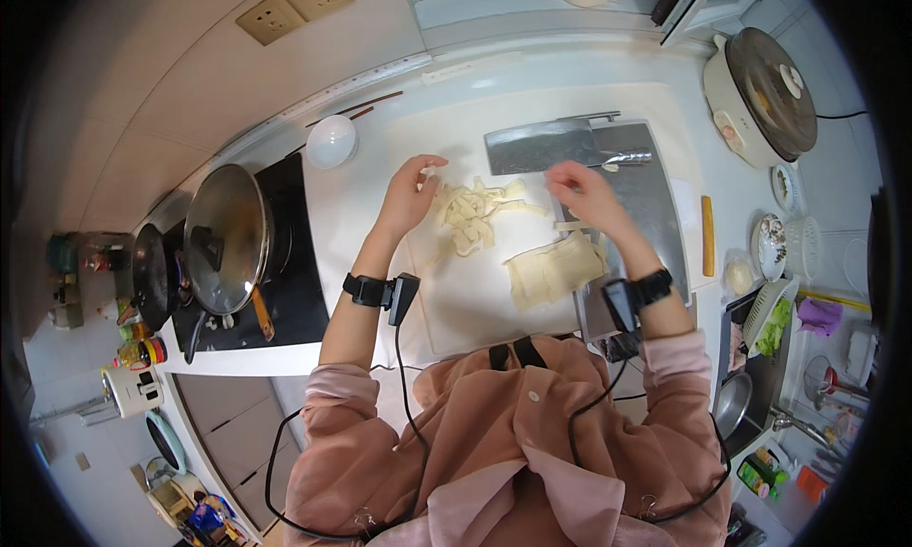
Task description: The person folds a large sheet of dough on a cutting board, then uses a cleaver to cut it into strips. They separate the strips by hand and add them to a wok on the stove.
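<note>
My left hand [413,194] hovers at the left edge of a loose pile of pale dough strips [467,216], its fingers curled and thumb apart. My right hand [584,194] is above the left edge of a grey cutting board [648,198], fingers bent together; whether a strip is between them is hidden. Just beyond it lies a cleaver [541,148], its blade to the left and its metal handle over the board. A folded sheet of dough [556,268] rests nearer my body, partly on the white mat [463,305] and partly on the board. Short cut strips lie by its far edge.
A white bowl [332,142] and chopsticks [356,109] stand at the back left. On the left cooktop [303,298] sits a glass-lidded pan [226,237]. A lidded electric pot [762,95] is back right, above a wooden stick [707,235]. The sink [766,376] is at right.
</note>
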A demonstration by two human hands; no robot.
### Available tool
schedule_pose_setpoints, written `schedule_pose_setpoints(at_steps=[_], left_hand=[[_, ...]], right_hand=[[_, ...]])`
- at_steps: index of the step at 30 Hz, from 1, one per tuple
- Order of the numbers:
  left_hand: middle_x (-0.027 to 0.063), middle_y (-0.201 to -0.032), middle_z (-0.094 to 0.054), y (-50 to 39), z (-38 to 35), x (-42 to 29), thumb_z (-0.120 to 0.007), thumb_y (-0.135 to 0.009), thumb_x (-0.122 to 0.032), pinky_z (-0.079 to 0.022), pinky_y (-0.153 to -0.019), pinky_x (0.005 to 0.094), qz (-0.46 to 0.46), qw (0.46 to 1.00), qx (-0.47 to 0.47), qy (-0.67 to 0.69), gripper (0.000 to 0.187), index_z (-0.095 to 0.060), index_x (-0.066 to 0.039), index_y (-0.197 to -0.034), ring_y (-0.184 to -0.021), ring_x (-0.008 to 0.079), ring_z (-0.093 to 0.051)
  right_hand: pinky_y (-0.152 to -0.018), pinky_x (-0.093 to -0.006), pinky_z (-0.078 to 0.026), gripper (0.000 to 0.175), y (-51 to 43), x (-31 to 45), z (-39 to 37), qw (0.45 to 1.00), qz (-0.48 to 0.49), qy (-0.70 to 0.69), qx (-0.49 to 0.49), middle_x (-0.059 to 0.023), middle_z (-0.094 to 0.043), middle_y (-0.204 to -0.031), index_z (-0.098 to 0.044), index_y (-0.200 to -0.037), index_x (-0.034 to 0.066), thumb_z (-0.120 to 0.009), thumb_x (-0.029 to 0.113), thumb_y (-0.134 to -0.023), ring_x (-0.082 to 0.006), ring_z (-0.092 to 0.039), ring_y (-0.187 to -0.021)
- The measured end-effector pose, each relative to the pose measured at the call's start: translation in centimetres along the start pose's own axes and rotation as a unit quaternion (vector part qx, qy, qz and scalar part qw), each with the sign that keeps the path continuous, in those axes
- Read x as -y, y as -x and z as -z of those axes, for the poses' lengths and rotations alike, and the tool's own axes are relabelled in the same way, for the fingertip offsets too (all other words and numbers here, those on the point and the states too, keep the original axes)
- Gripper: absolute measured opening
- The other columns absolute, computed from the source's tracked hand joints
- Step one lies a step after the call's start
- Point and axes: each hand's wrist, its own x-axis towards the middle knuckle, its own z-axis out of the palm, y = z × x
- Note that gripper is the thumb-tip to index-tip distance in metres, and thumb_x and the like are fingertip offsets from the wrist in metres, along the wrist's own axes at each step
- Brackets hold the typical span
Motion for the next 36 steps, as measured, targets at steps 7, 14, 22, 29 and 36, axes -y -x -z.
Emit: schedule_pose_setpoints(at_steps=[7, 14, 22, 29, 36], left_hand=[[0.0134, -0.097, -0.062, -0.9, -2.8, -1.6, -0.063, -0.075, -0.005, -0.047, -0.076, 0.0409, -0.131, 0.941, 0.005, -0.31, 0.023, -0.063, -0.006, -0.098, -0.087, 0.0318, -0.058], [0.0147, -0.096, -0.06, -1.0, -17.0, -4.3, -0.066, -0.075, -0.009, -0.047, -0.084, 0.0403, -0.191, 0.947, 0.173, -0.193, 0.028, -0.061, -0.005, -0.101, -0.095, 0.0334, -0.057], [0.0134, -0.091, -0.059, -2.5, -23.1, -2.7, -0.065, -0.074, -0.011, -0.048, -0.076, 0.0409, -0.107, 0.931, 0.276, -0.214, 0.027, -0.059, -0.009, -0.1, -0.088, 0.0333, -0.058], [0.0109, -0.087, -0.063, -3.5, -21.2, -3.1, -0.062, -0.079, -0.01, -0.047, -0.072, 0.0339, -0.014, 0.936, 0.322, -0.14, 0.018, -0.056, -0.005, -0.095, -0.075, 0.0256, -0.06], [0.0044, -0.095, -0.064, -4.9, -21.4, -4.4, -0.051, -0.091, -0.017, -0.049, -0.082, 0.0299, 0.261, 0.859, 0.186, 0.399, 0.01, -0.055, -0.009, -0.095, -0.087, 0.0162, -0.062]], right_hand=[[-0.073, -0.0372, -0.051, 0.046, 14.2, -7.4, 10.3, 0.932, -0.235, 0.266, -0.077, -0.0173, -0.056, -0.099, -0.056, -0.11, 0.0033, -0.075, 0.018, -0.071, -0.0284, -0.062, -0.079], [-0.079, -0.0372, -0.05, 0.056, 16.9, -9.2, 7.5, 0.958, -0.174, 0.207, -0.092, -0.0157, -0.047, -0.11, -0.051, -0.118, 0.0038, -0.076, 0.011, -0.068, -0.0316, -0.058, -0.094], [-0.071, -0.0384, -0.05, 0.031, 11.0, -8.6, 3.0, 0.97, 0.013, 0.242, -0.033, -0.0088, -0.049, -0.103, -0.059, -0.102, 0.0137, -0.062, 0.006, -0.072, -0.0279, -0.057, -0.091], [-0.063, -0.0337, -0.05, 0.019, 9.4, -10.8, 5.2, 0.989, -0.02, 0.125, -0.071, -0.0057, -0.056, -0.088, -0.059, -0.096, 0.0104, -0.061, 0.005, -0.077, -0.0202, -0.06, -0.077], [-0.068, -0.0263, -0.052, 0.016, 8.1, -8.6, 9.7, 0.917, -0.155, -0.35, -0.112, -0.0064, -0.061, -0.095, -0.056, -0.103, 0.0025, -0.057, 0.004, -0.088, -0.0116, -0.06, -0.082]])
